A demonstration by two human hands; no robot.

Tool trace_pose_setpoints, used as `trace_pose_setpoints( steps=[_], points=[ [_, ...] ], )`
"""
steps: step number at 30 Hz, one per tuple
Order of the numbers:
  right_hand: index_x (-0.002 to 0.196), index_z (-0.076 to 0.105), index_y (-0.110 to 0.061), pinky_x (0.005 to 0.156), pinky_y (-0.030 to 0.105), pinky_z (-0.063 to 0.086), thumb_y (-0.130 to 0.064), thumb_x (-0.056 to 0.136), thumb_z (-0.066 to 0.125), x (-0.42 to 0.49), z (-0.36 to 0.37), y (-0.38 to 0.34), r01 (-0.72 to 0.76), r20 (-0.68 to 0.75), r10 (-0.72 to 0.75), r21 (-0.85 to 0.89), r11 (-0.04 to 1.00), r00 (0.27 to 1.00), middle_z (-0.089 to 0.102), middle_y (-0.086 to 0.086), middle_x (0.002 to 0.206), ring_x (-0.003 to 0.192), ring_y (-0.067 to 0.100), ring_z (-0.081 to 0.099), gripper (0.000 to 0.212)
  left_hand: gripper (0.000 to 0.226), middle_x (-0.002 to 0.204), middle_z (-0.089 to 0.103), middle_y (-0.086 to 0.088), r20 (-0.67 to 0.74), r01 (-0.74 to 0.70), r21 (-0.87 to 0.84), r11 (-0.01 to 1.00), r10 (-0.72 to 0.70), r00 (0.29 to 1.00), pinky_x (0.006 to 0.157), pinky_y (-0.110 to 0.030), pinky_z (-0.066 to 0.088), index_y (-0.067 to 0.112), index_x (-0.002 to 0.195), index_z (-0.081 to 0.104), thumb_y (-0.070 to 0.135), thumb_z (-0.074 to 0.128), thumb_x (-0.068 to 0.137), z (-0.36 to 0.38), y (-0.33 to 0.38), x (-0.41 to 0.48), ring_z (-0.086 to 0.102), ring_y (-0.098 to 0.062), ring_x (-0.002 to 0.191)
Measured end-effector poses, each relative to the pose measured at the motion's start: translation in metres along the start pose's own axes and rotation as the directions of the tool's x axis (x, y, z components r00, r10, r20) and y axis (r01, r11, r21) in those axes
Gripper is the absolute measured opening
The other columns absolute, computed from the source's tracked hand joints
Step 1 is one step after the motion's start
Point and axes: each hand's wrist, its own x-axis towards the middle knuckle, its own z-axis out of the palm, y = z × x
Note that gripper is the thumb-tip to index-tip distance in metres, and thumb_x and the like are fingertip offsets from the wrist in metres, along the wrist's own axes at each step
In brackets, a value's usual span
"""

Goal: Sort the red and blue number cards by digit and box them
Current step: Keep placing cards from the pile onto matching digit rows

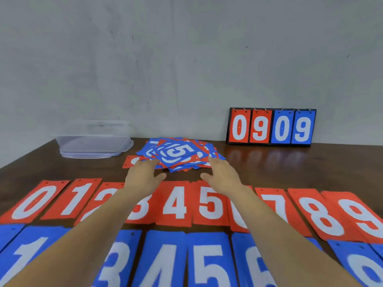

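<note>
A loose pile of red and blue number cards (178,154) lies at the middle of the table, a blue 5 on top. My left hand (143,175) reaches its straight fingers to the pile's near left edge. My right hand (222,176) touches the pile's near right edge with fingers extended. In front of the pile runs a row of red cards (176,204) showing 0 to 9. Nearer to me lies a row of blue cards (165,259); my forearms cover parts of both rows.
A clear plastic box with lid (93,141) sits at the back left by the wall. A flip scoreboard (270,127) reading 0909 leans against the wall at the back right. The dark wooden table (269,166) shows bare wood between scoreboard and red row.
</note>
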Motion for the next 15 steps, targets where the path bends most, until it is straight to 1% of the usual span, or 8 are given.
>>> trace_pose_setpoints(
  steps=[3, 4, 6, 8, 11, 13, 15],
  points=[
    [0.144, 0.032, -0.011, 0.105, 0.039, 0.035, -0.040, 0.096, 0.051, 0.032, 0.022, -0.030, 0.016, 0.034, -0.016, -0.011, 1.000, 0.999, 0.040, 0.009, 0.146, 0.134, 0.026, 0.035, 0.060, 0.055, 0.139, 0.054, -0.003, 0.011, -0.036, 0.000, 0.999, 0.036, 0.999, 0.102, -0.036, 0.037, 0.018, 0.140, 0.048, 0.038, 0.060, 0.091, 0.003, -0.031, 0.024, 0.045, -0.025, 0.128],
    [0.144, 0.032, -0.010, 0.107, 0.038, 0.033, -0.041, 0.096, 0.050, 0.043, 0.030, -0.039, 0.022, 0.044, -0.020, -0.027, 0.999, 0.999, 0.038, 0.010, 0.148, 0.135, 0.027, 0.033, 0.060, 0.054, 0.139, 0.054, -0.003, 0.020, -0.053, 0.002, 0.999, 0.053, 0.998, 0.102, -0.035, 0.036, 0.018, 0.140, 0.048, 0.037, 0.059, 0.091, 0.005, -0.040, 0.032, 0.045, -0.024, 0.128],
    [0.149, 0.024, -0.009, 0.114, 0.039, 0.022, -0.044, 0.097, 0.047, 0.065, 0.043, -0.054, 0.020, 0.068, -0.016, -0.055, 0.998, 0.998, 0.024, 0.010, 0.156, 0.143, 0.027, 0.021, 0.067, 0.053, 0.141, 0.052, -0.002, 0.037, -0.086, 0.002, 0.996, 0.086, 0.996, 0.105, -0.034, 0.034, 0.019, 0.141, 0.047, 0.037, 0.058, 0.092, 0.009, -0.054, 0.048, 0.043, -0.023, 0.129],
    [0.152, 0.015, -0.010, 0.118, 0.040, 0.014, -0.046, 0.098, 0.044, 0.085, 0.053, -0.064, 0.001, 0.088, 0.005, -0.075, 0.997, 0.996, 0.012, 0.010, 0.160, 0.147, 0.026, 0.011, 0.072, 0.051, 0.142, 0.050, 0.000, 0.041, -0.125, -0.007, 0.992, 0.126, 0.991, 0.107, -0.033, 0.033, 0.021, 0.140, 0.048, 0.036, 0.058, 0.093, 0.013, -0.065, 0.063, 0.042, -0.021, 0.130],
    [0.154, 0.009, -0.011, 0.119, 0.040, 0.006, -0.051, 0.099, 0.036, 0.107, 0.066, -0.071, -0.032, 0.123, 0.047, -0.120, 0.992, 0.991, 0.005, 0.009, 0.161, 0.148, 0.025, 0.005, 0.073, 0.045, 0.138, 0.053, 0.002, 0.032, -0.197, -0.050, 0.979, 0.199, 0.979, 0.106, -0.031, 0.034, 0.021, 0.136, 0.052, 0.034, 0.057, 0.093, 0.022, -0.073, 0.082, 0.044, -0.020, 0.127],
    [0.153, 0.013, -0.014, 0.118, 0.040, 0.004, -0.055, 0.099, 0.029, 0.111, 0.072, -0.073, -0.008, 0.149, 0.031, -0.154, 0.988, 0.988, 0.005, 0.007, 0.161, 0.148, 0.024, 0.003, 0.071, 0.044, 0.137, 0.054, 0.002, 0.024, -0.233, -0.079, 0.969, 0.235, 0.972, 0.106, -0.031, 0.033, 0.019, 0.135, 0.053, 0.031, 0.057, 0.093, 0.028, -0.073, 0.091, 0.045, -0.021, 0.128],
    [0.152, 0.021, -0.017, 0.118, 0.040, 0.005, -0.056, 0.099, 0.028, 0.106, 0.073, -0.071, 0.050, 0.151, -0.024, -0.167, 0.985, 0.988, 0.009, 0.005, 0.161, 0.148, 0.021, 0.006, 0.067, 0.044, 0.137, 0.054, 0.000, 0.022, -0.259, -0.105, 0.960, 0.263, 0.965, 0.107, -0.032, 0.032, 0.016, 0.135, 0.052, 0.030, 0.056, 0.094, 0.033, -0.074, 0.099, 0.044, -0.021, 0.129]
  ],
)
